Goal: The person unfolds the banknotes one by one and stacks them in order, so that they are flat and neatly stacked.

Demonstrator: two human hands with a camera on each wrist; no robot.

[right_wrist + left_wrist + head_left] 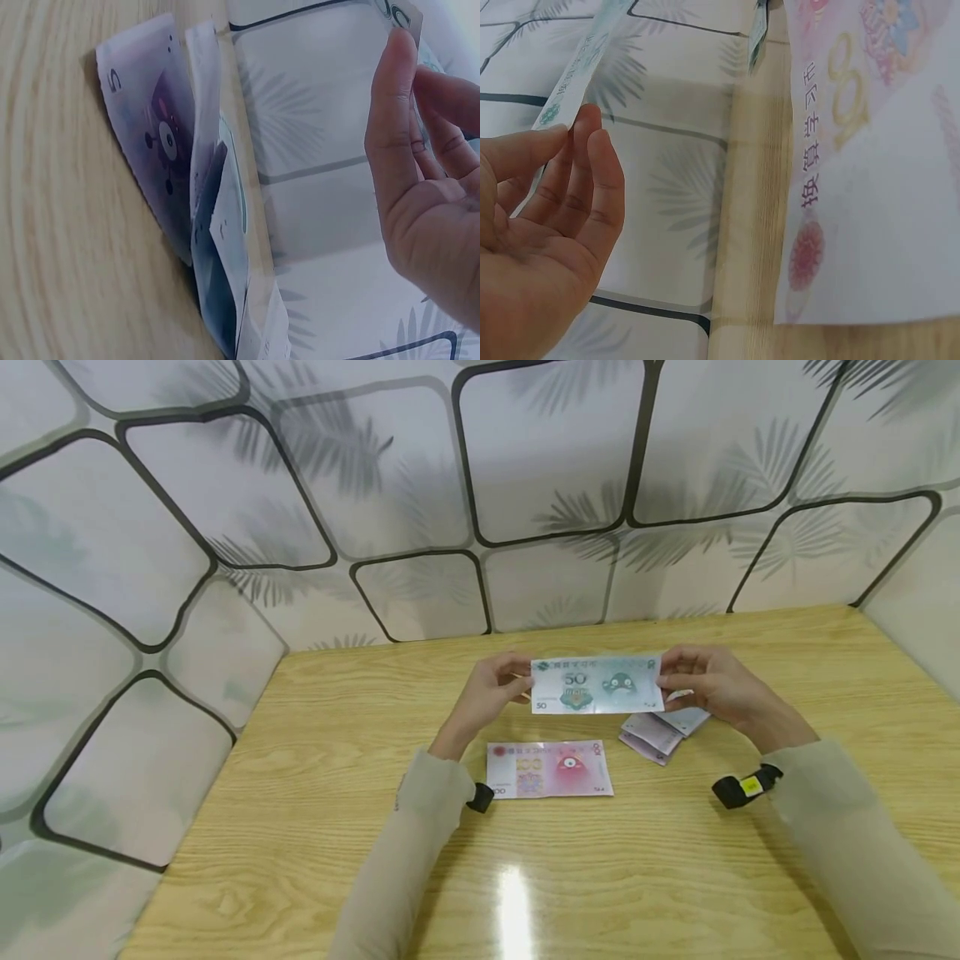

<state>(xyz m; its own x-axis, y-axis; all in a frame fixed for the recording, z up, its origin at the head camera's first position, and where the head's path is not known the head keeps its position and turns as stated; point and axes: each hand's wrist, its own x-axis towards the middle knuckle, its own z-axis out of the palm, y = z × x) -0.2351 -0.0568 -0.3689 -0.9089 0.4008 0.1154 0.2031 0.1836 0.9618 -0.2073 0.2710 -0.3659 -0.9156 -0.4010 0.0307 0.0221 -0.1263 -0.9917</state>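
Stretched flat between both hands is a green play banknote (597, 687) marked 50, held above the table with its printed face toward the head view. My left hand (491, 693) pinches its left end between thumb and fingers, as the left wrist view also shows with the hand (555, 195) at the left. At the right end, thumb and fingers of my right hand (720, 689) pinch the note. Below it on the table lies a pink play banknote (550, 770) marked 100. Several folded purple and bluish notes (660, 733) lie under the right hand, partly hidden by it.
The wood-grain table (337, 835) runs back to a wall (547, 452) with a pattern of dark outlines and leaves. A black strap (746, 787) with a yellow tag is at the right wrist, and another black piece (481, 797) is at the left cuff.
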